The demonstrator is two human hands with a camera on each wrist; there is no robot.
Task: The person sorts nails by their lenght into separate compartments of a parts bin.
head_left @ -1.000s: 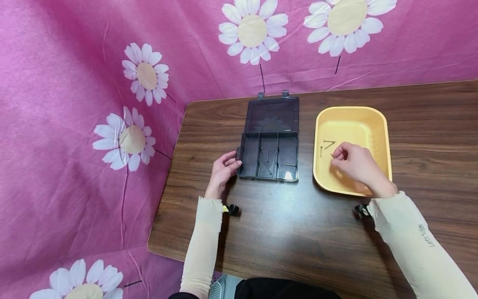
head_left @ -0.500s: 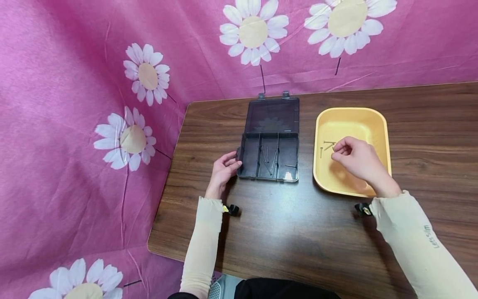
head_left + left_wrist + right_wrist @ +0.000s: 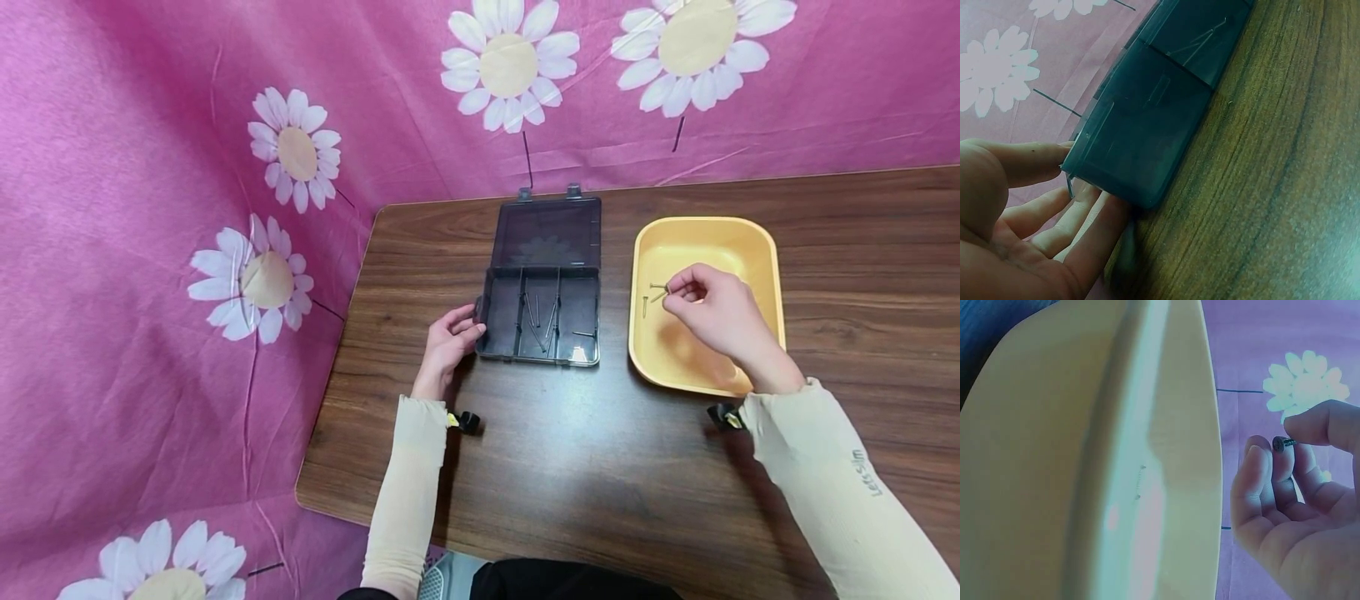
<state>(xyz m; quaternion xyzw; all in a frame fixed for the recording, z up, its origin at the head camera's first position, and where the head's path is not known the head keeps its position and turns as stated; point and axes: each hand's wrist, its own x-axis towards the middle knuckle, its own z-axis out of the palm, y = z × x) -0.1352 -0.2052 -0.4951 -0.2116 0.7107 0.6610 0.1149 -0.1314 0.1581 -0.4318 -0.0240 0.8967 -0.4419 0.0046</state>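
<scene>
yellow tray (image 3: 738, 250), flowered pink cloth (image 3: 382, 75)

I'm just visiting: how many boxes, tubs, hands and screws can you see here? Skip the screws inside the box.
Boxes: 1, the dark box
Tubs: 1, the yellow tub
Hands: 2, the left hand and the right hand
Screws: 4 in view, 1 held screw and 3 loose screws in the tub
Total: 8

The right grip (image 3: 711, 312) hides part of its pinched screw (image 3: 1280, 444), which is too small to make out in the head view. The yellow tray (image 3: 1179, 394) runs out of the right wrist view, and the left wrist view's top edge crops the dark box (image 3: 1135, 137).
</scene>
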